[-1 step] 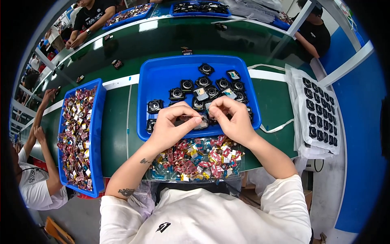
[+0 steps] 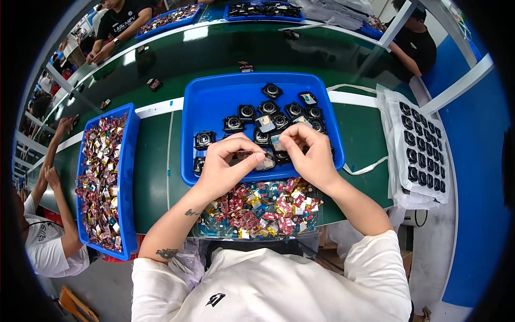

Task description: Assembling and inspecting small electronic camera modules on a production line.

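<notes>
Currently, left hand (image 2: 228, 163) nearly closed, thumb and forefinger tips brought together; a small dark part (image 2: 244, 154) shows inside its curl, apparently gripped. A grey piece (image 2: 266, 162) lies right at those fingertips, over the near side of the blue tray (image 2: 214, 88). Right hand (image 2: 311, 153), just to the right: thumb and forefinger pinched, other fingers curled; cannot tell whether anything is clamped between the tips. A pale flat piece (image 2: 276, 142) sits immediately left of them. Black round-faced casings (image 2: 269, 107) are grouped in the tray beyond both hands. Nearer the body, on the green bench (image 2: 153, 177): clear tray (image 2: 206, 232) of mixed red, yellow and white parts (image 2: 247, 220), below the wrists.
</notes>
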Demonstrator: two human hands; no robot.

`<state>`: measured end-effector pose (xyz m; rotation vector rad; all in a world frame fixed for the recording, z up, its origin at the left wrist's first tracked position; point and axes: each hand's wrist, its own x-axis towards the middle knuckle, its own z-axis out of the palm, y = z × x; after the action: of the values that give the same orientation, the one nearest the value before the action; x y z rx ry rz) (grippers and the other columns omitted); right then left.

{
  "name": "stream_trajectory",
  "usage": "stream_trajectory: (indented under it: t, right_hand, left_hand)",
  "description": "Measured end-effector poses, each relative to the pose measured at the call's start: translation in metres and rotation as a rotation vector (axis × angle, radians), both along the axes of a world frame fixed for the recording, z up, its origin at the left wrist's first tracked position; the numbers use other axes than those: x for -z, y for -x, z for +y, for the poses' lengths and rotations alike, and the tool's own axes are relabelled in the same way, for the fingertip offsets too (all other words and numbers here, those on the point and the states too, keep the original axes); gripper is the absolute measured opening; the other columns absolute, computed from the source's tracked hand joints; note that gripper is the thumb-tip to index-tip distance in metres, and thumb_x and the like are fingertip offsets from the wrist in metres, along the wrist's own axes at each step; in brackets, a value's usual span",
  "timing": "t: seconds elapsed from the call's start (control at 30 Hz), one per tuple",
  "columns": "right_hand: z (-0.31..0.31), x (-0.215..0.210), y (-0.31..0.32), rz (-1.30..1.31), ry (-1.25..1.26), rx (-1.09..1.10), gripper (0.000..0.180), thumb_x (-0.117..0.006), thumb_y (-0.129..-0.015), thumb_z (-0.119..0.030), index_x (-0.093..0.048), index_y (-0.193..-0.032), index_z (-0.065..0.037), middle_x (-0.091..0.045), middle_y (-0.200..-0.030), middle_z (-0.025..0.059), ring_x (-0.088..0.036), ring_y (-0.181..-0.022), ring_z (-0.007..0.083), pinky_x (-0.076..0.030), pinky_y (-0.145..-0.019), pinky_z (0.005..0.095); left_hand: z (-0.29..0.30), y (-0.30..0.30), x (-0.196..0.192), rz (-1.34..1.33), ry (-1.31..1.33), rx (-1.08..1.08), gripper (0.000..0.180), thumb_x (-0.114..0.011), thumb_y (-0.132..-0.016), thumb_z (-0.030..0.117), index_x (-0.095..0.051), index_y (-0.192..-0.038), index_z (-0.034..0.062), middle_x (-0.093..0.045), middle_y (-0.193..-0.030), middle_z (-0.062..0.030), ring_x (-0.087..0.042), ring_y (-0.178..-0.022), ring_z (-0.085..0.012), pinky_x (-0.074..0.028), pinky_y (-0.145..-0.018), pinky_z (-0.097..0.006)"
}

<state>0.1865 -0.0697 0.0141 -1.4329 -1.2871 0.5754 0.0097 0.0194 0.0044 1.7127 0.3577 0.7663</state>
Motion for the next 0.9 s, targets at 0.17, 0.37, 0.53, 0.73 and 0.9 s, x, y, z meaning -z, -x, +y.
stream_trajectory:
  t: [0.17,0.37,0.53,0.73,0.9]
  right_hand:
    - [0.003,-0.004,-0.008,-0.694,0.012,0.114,0.012,-0.057,-0.082,-0.014,-0.06,-0.082,-0.003,-0.053,-0.069,0.0062,-0.052,-0.067,0.0278,-0.041,-0.074,0.0387]
    - [0.003,0.0,-0.002,-0.764,-0.113,-0.049,0.019,-0.067,-0.072,-0.021,-0.064,-0.085,-0.007,-0.051,-0.092,0.0066,-0.048,-0.088,0.0247,-0.04,-0.077,0.0371]
    - [0.003,-0.003,0.003,-0.766,-0.083,-0.037,0.023,-0.074,-0.064,-0.018,-0.062,-0.079,-0.007,-0.055,-0.1,0.005,-0.047,-0.1,0.0261,-0.039,-0.083,0.0374]
    - [0.003,-0.004,0.004,0.363,0.17,-0.245,0.011,-0.061,-0.083,-0.003,-0.055,-0.091,0.001,-0.064,-0.088,0.0092,-0.063,-0.079,0.01,-0.052,-0.066,0.0223]
    - [-0.001,-0.004,0.007,0.41,0.152,-0.31,0.024,-0.061,-0.082,0.0,-0.056,-0.105,0.004,-0.063,-0.09,0.0082,-0.06,-0.077,0.0072,-0.051,-0.067,0.0197]
  left_hand:
    - [-0.003,0.0,-0.002,-0.121,0.169,-0.112,0.008,-0.067,-0.08,0.005,-0.065,-0.085,-0.0011,-0.058,-0.08,-0.0025,-0.053,-0.074,-0.0071,-0.042,-0.064,-0.021]
    - [0.0,0.001,0.002,-0.121,0.14,-0.12,0.006,-0.066,-0.081,0.004,-0.065,-0.084,-0.0011,-0.057,-0.079,-0.0016,-0.051,-0.072,-0.0057,-0.041,-0.063,-0.02]
    - [0.0,0.0,0.004,-0.149,0.01,-0.132,0.004,-0.067,-0.077,0.003,-0.065,-0.08,0.0011,-0.056,-0.09,-0.0054,-0.051,-0.075,-0.0058,-0.04,-0.065,-0.019]
    - [0.002,-0.001,0.004,-0.043,-0.218,-0.236,0.007,-0.071,-0.07,0.01,-0.067,-0.073,0.0057,-0.059,-0.106,-0.0083,-0.052,-0.097,-0.0184,-0.04,-0.083,-0.032]
    - [-0.002,-0.001,-0.003,0.053,-0.381,-0.282,0.006,-0.071,-0.068,0.01,-0.068,-0.072,0.0062,-0.061,-0.11,-0.0088,-0.05,-0.104,-0.0246,-0.038,-0.089,-0.037]
